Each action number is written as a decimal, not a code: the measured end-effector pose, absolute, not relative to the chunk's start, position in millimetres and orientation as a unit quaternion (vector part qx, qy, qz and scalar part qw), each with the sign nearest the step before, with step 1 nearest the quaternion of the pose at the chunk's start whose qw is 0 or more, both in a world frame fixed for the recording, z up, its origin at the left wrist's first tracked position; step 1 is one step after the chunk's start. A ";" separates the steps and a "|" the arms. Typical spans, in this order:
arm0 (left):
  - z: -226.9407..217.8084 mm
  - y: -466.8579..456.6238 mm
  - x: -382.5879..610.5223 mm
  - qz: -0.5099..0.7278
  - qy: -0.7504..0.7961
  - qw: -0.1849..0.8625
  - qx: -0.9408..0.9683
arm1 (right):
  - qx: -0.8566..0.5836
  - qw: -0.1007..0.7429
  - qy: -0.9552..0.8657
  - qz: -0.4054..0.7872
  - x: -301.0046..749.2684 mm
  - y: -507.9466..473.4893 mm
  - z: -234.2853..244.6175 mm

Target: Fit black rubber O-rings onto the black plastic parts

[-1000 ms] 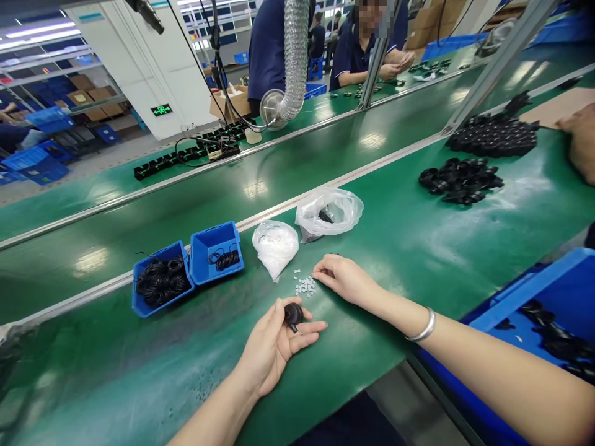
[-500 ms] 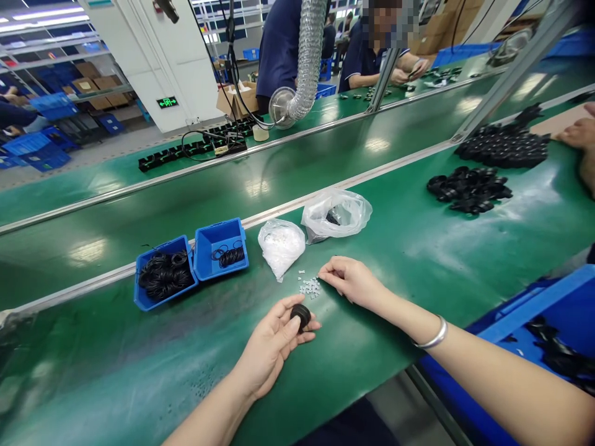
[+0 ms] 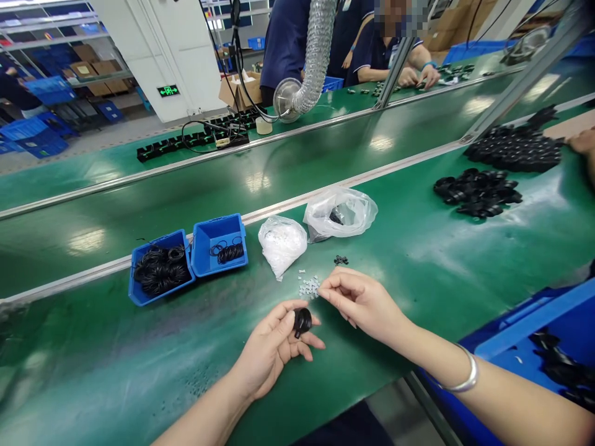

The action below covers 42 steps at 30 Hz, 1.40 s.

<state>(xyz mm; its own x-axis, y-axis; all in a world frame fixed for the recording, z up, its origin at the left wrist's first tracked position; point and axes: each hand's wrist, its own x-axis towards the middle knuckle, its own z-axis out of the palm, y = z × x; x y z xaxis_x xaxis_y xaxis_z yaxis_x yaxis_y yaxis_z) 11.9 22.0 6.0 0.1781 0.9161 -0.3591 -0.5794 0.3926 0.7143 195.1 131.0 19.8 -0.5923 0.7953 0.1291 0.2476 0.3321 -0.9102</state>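
My left hand [image 3: 274, 347] holds a small round black part [image 3: 302, 322] between thumb and fingers, just above the green belt [image 3: 139, 371]. My right hand [image 3: 362, 300] is pinched, fingertips together right beside a little heap of tiny white pieces [image 3: 308, 287]; whether a piece is in the pinch is too small to see. A silver bangle [image 3: 460, 378] sits on my right wrist. A few tiny black bits [image 3: 341, 260] lie just beyond my right hand.
Two blue bins hold black rings: a full one [image 3: 160, 272] and a nearly bare one [image 3: 220, 244]. A white-filled plastic bag [image 3: 281, 243] and a clear bag [image 3: 341, 212] lie behind. Piles of black parts [image 3: 478, 189] lie right. A blue crate [image 3: 543, 334] stands near right. Other people work across the belts.
My right hand lifted off the white pieces and drew back towards the left hand, fingers pinched. The left hand turned the black part and rose slightly.
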 end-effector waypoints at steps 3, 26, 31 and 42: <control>4.1 22.8 13.1 0.514 0.385 0.738 0.208 | -0.277 0.296 -0.819 0.406 193.4 119.4 18.8; -10.0 16.1 18.4 0.480 0.407 0.730 0.267 | -0.118 0.149 -0.977 0.100 185.7 94.0 2.8; -7.4 15.8 18.4 0.477 0.400 0.729 0.286 | -0.129 0.169 -0.968 0.134 190.1 99.1 12.7; 6.0 23.8 19.7 0.503 0.422 0.724 0.210 | -0.391 0.131 -0.906 0.091 238.9 175.3 2.0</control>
<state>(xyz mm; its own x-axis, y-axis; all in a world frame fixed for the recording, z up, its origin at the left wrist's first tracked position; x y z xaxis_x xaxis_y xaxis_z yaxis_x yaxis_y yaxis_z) 19.7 23.8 6.0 0.1371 0.9064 -0.3994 -0.5518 0.4048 0.7292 238.9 175.3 2.0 -0.6598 0.7327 0.1668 0.6851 0.6778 -0.2670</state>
